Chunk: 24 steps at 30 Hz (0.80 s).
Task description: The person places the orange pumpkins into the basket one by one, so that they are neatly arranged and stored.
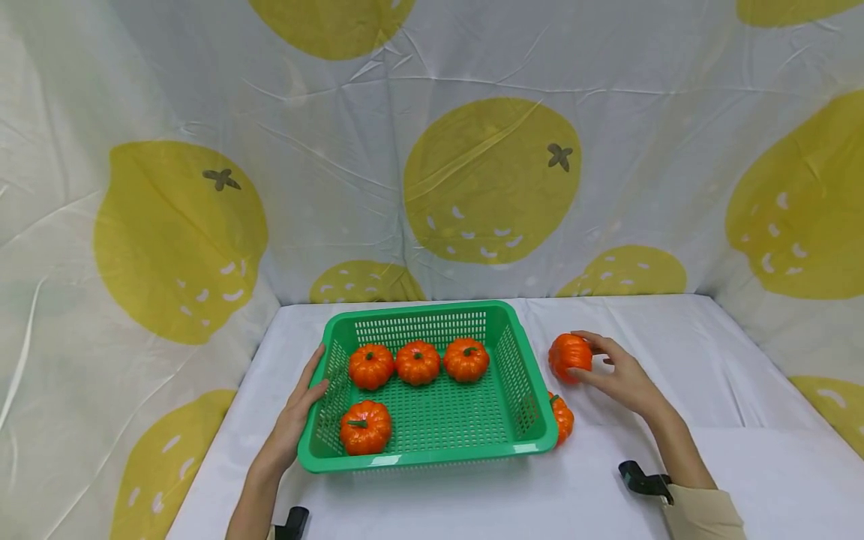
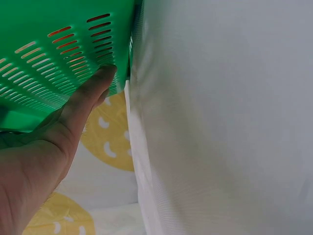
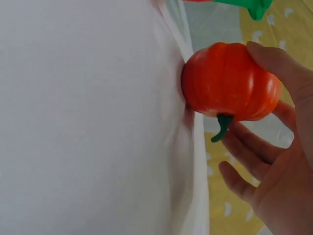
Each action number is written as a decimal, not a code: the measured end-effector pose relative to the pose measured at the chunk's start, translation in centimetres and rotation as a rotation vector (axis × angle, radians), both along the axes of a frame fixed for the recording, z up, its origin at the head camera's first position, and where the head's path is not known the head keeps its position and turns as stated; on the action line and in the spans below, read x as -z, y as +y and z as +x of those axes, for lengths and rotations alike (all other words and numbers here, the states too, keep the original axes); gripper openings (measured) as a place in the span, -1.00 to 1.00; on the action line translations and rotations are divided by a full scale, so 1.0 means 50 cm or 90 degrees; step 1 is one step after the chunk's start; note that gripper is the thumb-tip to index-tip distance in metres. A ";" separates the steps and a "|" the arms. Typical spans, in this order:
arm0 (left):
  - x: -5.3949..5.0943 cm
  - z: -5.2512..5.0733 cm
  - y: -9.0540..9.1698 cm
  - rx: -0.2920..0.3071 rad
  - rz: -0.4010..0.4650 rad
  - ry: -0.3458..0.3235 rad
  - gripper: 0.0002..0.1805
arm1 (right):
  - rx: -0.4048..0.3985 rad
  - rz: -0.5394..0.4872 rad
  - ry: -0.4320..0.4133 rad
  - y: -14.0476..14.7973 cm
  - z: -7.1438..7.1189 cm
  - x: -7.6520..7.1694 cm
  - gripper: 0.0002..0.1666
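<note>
A green plastic basket (image 1: 442,454) with slotted walls stands on the white cloth, with several small orange pumpkins inside. Against its left wall rests my left hand (image 1: 292,420); in the left wrist view its visible finger lies straight along the outer slotted wall (image 2: 58,54). Right of the basket, my right hand (image 1: 624,379) holds an orange pumpkin (image 1: 568,358) between thumb and fingers. In the right wrist view this pumpkin (image 3: 230,81) lies on its side at the cloth, its green stem (image 3: 223,128) pointing toward the palm side.
Another pumpkin (image 1: 562,420) lies beside the basket's right wall, partly hidden by the rim. Inside, three pumpkins form a row at the back, and one pumpkin (image 1: 365,427) sits at front left. A lemon-print curtain (image 1: 324,187) stands behind and at both sides.
</note>
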<state>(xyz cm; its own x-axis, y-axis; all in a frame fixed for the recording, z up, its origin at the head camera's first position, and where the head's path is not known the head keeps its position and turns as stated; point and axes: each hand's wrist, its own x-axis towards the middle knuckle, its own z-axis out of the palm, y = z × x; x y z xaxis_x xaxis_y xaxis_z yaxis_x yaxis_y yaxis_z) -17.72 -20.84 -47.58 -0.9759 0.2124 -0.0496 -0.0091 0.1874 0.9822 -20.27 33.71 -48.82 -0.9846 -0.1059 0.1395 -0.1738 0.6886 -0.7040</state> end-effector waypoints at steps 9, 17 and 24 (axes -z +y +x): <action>0.001 -0.001 0.001 -0.006 -0.001 -0.008 -0.35 | -0.043 0.001 -0.025 -0.005 0.003 0.014 -0.02; 0.002 -0.002 0.000 -0.005 0.000 -0.007 -0.35 | -0.003 0.019 -0.007 0.006 0.002 0.009 -0.04; 0.003 0.000 -0.001 -0.008 -0.001 -0.003 -0.36 | 0.009 0.032 -0.010 0.005 -0.002 0.008 -0.04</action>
<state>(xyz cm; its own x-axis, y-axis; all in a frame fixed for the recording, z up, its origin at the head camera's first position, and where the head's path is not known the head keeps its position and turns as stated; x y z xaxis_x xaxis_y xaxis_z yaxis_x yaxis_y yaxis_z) -17.74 -20.89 -47.73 -0.9783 0.1998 -0.0542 -0.0159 0.1886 0.9819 -20.37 33.97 -49.22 -0.9879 -0.0992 0.1194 -0.1539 0.7256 -0.6707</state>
